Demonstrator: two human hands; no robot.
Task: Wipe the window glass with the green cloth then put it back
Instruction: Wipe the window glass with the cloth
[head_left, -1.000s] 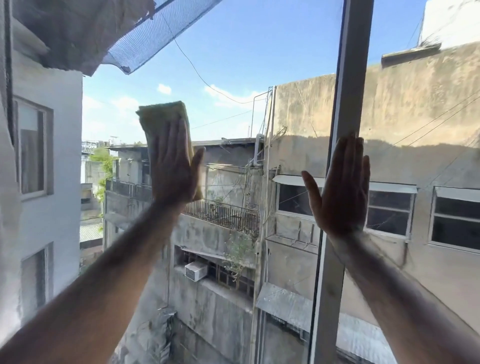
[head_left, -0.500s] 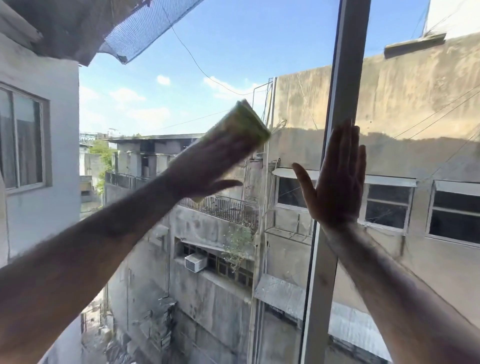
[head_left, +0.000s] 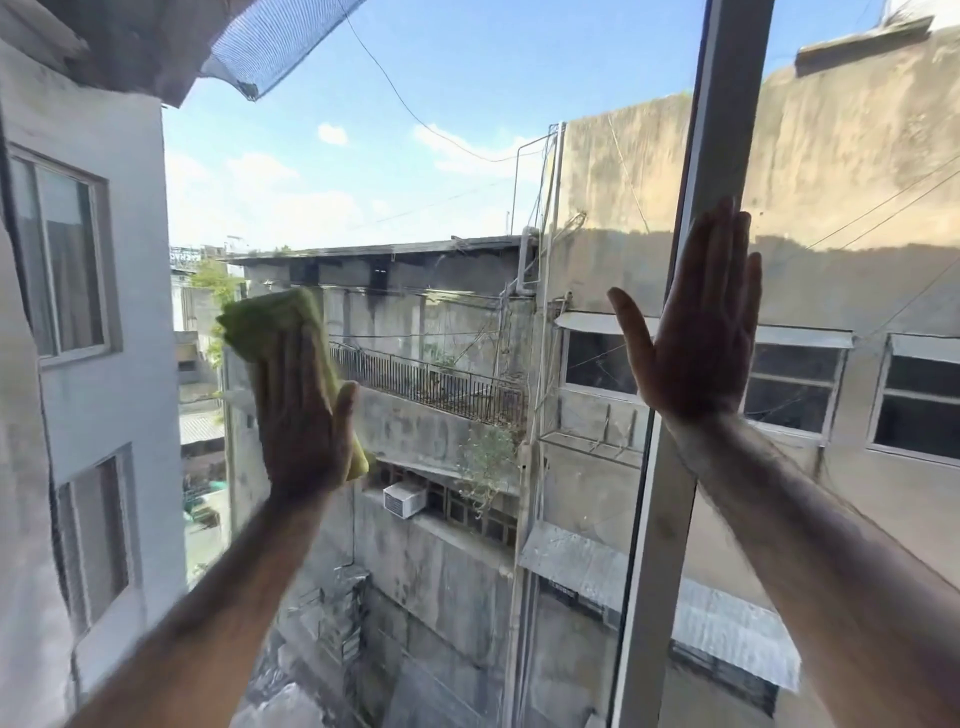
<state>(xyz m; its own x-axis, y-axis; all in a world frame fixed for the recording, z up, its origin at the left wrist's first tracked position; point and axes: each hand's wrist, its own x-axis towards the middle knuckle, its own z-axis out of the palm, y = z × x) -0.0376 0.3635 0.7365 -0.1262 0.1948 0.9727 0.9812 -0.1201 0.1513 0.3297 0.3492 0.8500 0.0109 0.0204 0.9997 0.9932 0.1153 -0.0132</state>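
The window glass (head_left: 415, 182) fills the view, with sky and buildings behind it. My left hand (head_left: 301, 415) lies flat against the pane at the lower left and presses the folded green cloth (head_left: 265, 322) onto the glass; the cloth sticks out above my fingertips and a corner shows below my thumb. My right hand (head_left: 696, 332) is open, palm flat, fingers up, resting on the glass and the upright grey window frame (head_left: 727, 104) at the right.
The grey frame post (head_left: 654, 571) runs from top to bottom right of centre and splits the window into two panes. Outside are concrete buildings, a railed balcony and an air conditioner unit, all behind the glass.
My left hand swept the cloth from upper left to the right across the pane, then back down to the lower left. My right hand stayed flat on the frame.
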